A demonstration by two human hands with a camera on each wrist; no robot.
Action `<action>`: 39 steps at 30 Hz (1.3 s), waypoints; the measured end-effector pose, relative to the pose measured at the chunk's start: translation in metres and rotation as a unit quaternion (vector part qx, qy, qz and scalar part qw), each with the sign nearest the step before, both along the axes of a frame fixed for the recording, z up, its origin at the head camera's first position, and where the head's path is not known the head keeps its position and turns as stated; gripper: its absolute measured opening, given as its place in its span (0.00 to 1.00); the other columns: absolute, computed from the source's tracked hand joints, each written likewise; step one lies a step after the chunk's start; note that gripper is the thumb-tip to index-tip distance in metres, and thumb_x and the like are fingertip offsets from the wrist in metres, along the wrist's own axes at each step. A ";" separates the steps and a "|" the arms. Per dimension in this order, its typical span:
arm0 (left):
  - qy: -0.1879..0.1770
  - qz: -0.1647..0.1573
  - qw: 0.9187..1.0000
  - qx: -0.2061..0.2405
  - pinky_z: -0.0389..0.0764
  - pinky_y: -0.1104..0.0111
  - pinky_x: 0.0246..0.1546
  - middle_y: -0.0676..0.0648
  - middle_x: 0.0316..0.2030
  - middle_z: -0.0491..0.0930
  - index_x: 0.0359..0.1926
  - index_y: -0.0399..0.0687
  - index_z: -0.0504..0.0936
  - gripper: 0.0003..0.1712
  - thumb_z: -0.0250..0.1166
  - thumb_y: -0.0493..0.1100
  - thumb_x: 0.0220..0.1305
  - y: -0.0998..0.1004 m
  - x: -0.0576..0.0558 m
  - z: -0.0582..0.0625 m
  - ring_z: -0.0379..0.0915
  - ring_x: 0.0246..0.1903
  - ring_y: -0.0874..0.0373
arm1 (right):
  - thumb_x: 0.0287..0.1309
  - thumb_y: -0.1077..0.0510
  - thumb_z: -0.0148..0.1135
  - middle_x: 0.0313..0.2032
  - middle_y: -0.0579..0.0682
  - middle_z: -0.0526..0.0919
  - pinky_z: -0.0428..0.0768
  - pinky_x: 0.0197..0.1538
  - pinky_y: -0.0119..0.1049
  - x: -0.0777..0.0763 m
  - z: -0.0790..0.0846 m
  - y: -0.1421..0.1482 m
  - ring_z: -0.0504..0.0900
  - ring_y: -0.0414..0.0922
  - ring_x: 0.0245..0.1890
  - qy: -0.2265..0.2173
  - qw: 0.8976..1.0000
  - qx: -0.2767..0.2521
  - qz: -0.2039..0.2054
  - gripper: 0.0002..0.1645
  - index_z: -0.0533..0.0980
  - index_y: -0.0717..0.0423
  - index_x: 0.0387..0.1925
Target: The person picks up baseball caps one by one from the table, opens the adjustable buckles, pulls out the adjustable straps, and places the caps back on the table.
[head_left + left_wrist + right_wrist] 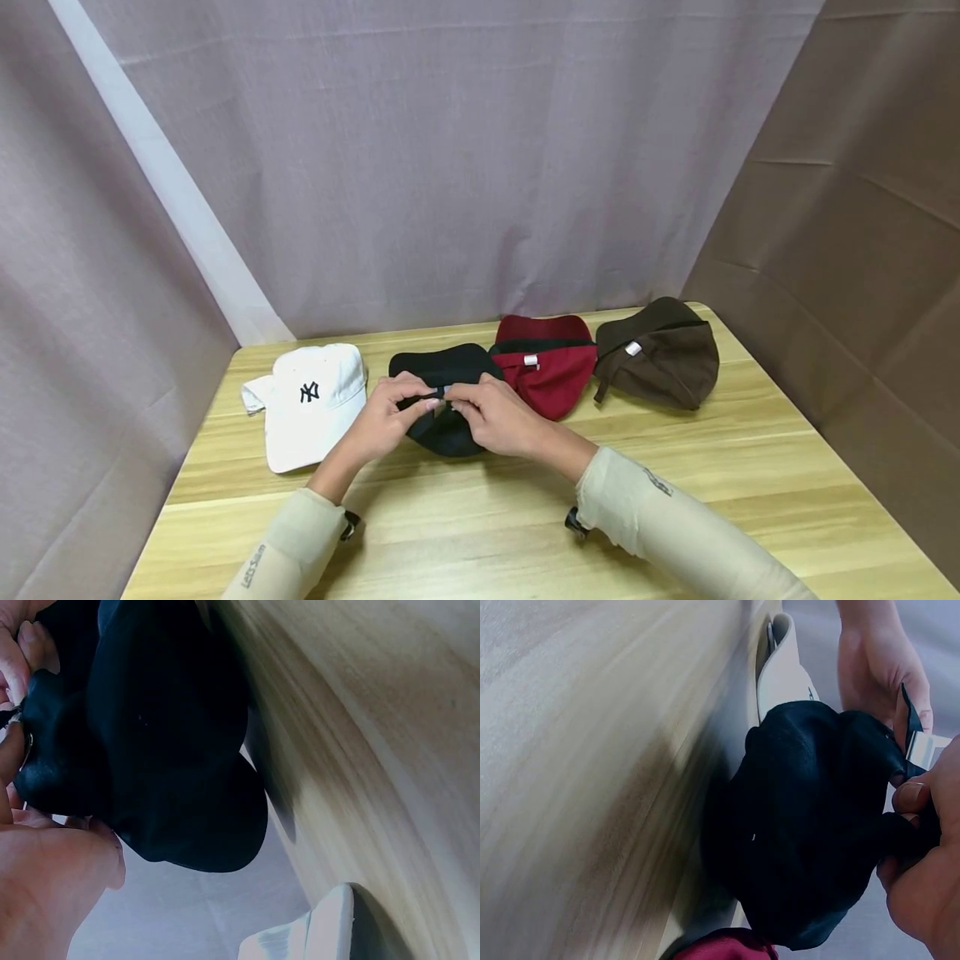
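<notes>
A black baseball cap (448,362) sits near the middle of the table, its adjustable back strap towards me. My left hand (384,421) pinches one side of that strap between thumb and fingers. Close beside it, my right hand (501,417) pinches the other side, fingertips nearly meeting the left ones. In the right wrist view a shiny metal buckle (920,749) shows on the strap, with a loose dark strap end (910,709) sticking up by the left hand. The crown (165,727) bulges beneath the hands in the left wrist view. My fingers partly hide the strap.
Left of the black cap lies a white cap (318,400) with a dark embroidered logo. To the right, a red cap (551,375) and a dark brown cap (667,358) lie with their straps facing me. Grey curtains (480,167) hang behind the wooden table (465,542).
</notes>
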State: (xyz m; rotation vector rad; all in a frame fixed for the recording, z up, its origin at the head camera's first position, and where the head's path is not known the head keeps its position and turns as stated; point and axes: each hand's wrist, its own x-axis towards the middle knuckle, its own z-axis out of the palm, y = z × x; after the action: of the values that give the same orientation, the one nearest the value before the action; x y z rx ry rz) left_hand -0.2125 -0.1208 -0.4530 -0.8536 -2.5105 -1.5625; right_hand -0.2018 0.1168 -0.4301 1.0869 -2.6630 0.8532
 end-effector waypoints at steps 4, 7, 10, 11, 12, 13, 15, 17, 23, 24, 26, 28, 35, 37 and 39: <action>0.008 -0.006 1.000 0.007 0.73 0.62 0.57 0.48 0.44 0.90 0.45 0.51 0.94 0.08 0.70 0.39 0.73 -0.001 -0.002 0.001 0.79 0.48 0.60 | 0.78 0.60 0.57 0.36 0.46 0.90 0.68 0.37 0.29 -0.001 0.002 0.000 0.72 0.38 0.30 0.002 1.000 0.004 0.004 0.13 0.86 0.52 0.52; 0.012 -0.010 1.000 0.008 0.71 0.62 0.59 0.48 0.44 0.90 0.45 0.51 0.94 0.08 0.69 0.39 0.73 -0.002 -0.002 0.000 0.79 0.47 0.61 | 0.78 0.61 0.56 0.35 0.45 0.91 0.67 0.37 0.29 -0.001 0.004 0.000 0.71 0.38 0.29 0.002 1.000 0.009 0.003 0.14 0.87 0.51 0.52; 0.012 -0.011 1.000 0.008 0.71 0.61 0.59 0.48 0.44 0.89 0.45 0.50 0.94 0.08 0.69 0.38 0.73 -0.002 -0.003 0.000 0.78 0.47 0.62 | 0.78 0.61 0.55 0.35 0.44 0.91 0.67 0.37 0.30 -0.002 0.005 -0.001 0.70 0.37 0.28 0.005 1.000 0.013 0.000 0.15 0.87 0.50 0.52; 0.011 -0.010 1.000 0.007 0.70 0.61 0.59 0.48 0.44 0.89 0.45 0.50 0.94 0.08 0.69 0.38 0.73 -0.002 -0.003 0.000 0.79 0.47 0.62 | 0.78 0.61 0.55 0.35 0.44 0.91 0.67 0.37 0.30 -0.003 0.005 -0.001 0.70 0.37 0.27 0.008 1.000 0.016 0.000 0.15 0.87 0.50 0.52; 0.009 -0.007 1.000 0.007 0.70 0.62 0.59 0.48 0.44 0.89 0.44 0.50 0.94 0.07 0.70 0.38 0.72 -0.003 -0.003 0.000 0.78 0.47 0.62 | 0.78 0.61 0.56 0.35 0.43 0.91 0.68 0.38 0.30 -0.003 0.005 -0.001 0.71 0.36 0.26 0.012 1.000 0.019 -0.001 0.15 0.87 0.49 0.51; 0.010 -0.006 1.000 0.007 0.71 0.62 0.58 0.48 0.44 0.89 0.44 0.50 0.94 0.07 0.69 0.38 0.72 -0.003 -0.003 0.000 0.78 0.47 0.62 | 0.78 0.61 0.56 0.34 0.43 0.91 0.68 0.38 0.30 -0.004 0.005 -0.001 0.71 0.36 0.26 0.014 1.000 0.023 -0.001 0.15 0.87 0.49 0.51; 0.011 -0.005 1.000 0.007 0.74 0.63 0.56 0.47 0.43 0.90 0.44 0.49 0.94 0.07 0.69 0.38 0.72 -0.003 -0.003 0.000 0.79 0.47 0.62 | 0.78 0.60 0.56 0.33 0.42 0.90 0.68 0.39 0.31 -0.004 0.006 -0.002 0.70 0.35 0.25 0.020 0.999 0.034 -0.001 0.14 0.87 0.48 0.51; 0.011 -0.003 1.000 0.006 0.74 0.64 0.56 0.47 0.43 0.90 0.44 0.49 0.94 0.07 0.69 0.38 0.72 -0.003 -0.003 0.000 0.79 0.47 0.62 | 0.78 0.59 0.57 0.33 0.41 0.90 0.69 0.41 0.31 -0.005 0.008 -0.001 0.72 0.35 0.25 0.026 0.999 0.047 0.003 0.13 0.87 0.48 0.51; 0.019 -0.007 1.000 0.011 0.76 0.67 0.54 0.47 0.41 0.91 0.43 0.48 0.94 0.07 0.69 0.38 0.72 -0.004 -0.003 0.001 0.79 0.46 0.62 | 0.77 0.53 0.60 0.48 0.43 0.92 0.74 0.49 0.37 -0.009 0.015 -0.001 0.86 0.40 0.45 0.024 0.997 0.071 0.030 0.13 0.88 0.49 0.52; 0.022 -0.009 1.000 0.013 0.77 0.67 0.53 0.47 0.41 0.91 0.43 0.47 0.94 0.07 0.69 0.37 0.72 -0.004 -0.004 0.001 0.79 0.45 0.62 | 0.78 0.52 0.60 0.48 0.43 0.91 0.75 0.50 0.37 -0.009 0.015 -0.002 0.86 0.41 0.47 0.025 0.996 0.074 0.033 0.13 0.88 0.49 0.52; 0.026 -0.011 0.999 0.017 0.78 0.69 0.51 0.46 0.40 0.92 0.43 0.46 0.94 0.07 0.69 0.37 0.72 -0.005 -0.003 0.000 0.79 0.44 0.62 | 0.78 0.52 0.60 0.45 0.43 0.90 0.75 0.49 0.37 -0.009 0.016 -0.005 0.85 0.40 0.45 0.029 0.996 0.076 0.038 0.13 0.88 0.49 0.50; 0.027 -0.010 0.999 0.019 0.78 0.69 0.50 0.46 0.39 0.92 0.42 0.46 0.94 0.07 0.69 0.36 0.72 -0.006 -0.003 0.000 0.79 0.43 0.63 | 0.78 0.53 0.60 0.44 0.43 0.90 0.76 0.50 0.38 -0.009 0.016 -0.007 0.85 0.40 0.44 0.029 0.996 0.077 0.041 0.12 0.87 0.50 0.49; 0.026 -0.010 0.999 0.019 0.77 0.69 0.49 0.45 0.37 0.91 0.41 0.45 0.94 0.07 0.69 0.35 0.71 -0.006 -0.002 0.000 0.77 0.42 0.64 | 0.76 0.58 0.62 0.41 0.45 0.90 0.75 0.48 0.39 -0.008 0.016 -0.011 0.83 0.39 0.38 0.033 0.996 0.055 0.053 0.09 0.88 0.53 0.44; 0.024 -0.013 0.999 0.016 0.77 0.69 0.49 0.45 0.38 0.91 0.41 0.45 0.94 0.07 0.69 0.35 0.72 -0.006 -0.002 0.000 0.77 0.42 0.64 | 0.75 0.60 0.63 0.38 0.46 0.90 0.74 0.46 0.40 -0.008 0.016 -0.012 0.80 0.39 0.35 0.028 0.997 0.047 0.058 0.08 0.87 0.54 0.42; 0.020 -0.015 1.000 0.012 0.77 0.69 0.50 0.46 0.39 0.91 0.42 0.45 0.94 0.07 0.69 0.36 0.72 -0.006 -0.001 0.000 0.77 0.43 0.64 | 0.74 0.61 0.63 0.34 0.46 0.89 0.75 0.47 0.43 -0.007 0.017 -0.012 0.76 0.37 0.31 0.018 0.997 0.038 0.059 0.08 0.87 0.55 0.39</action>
State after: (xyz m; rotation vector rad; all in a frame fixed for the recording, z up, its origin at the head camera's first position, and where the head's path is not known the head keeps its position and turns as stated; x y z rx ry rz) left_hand -0.2138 -0.1265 -0.4528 -0.9138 -2.4573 -1.5653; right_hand -0.2091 0.1050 -0.4135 1.2773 -2.6432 0.7485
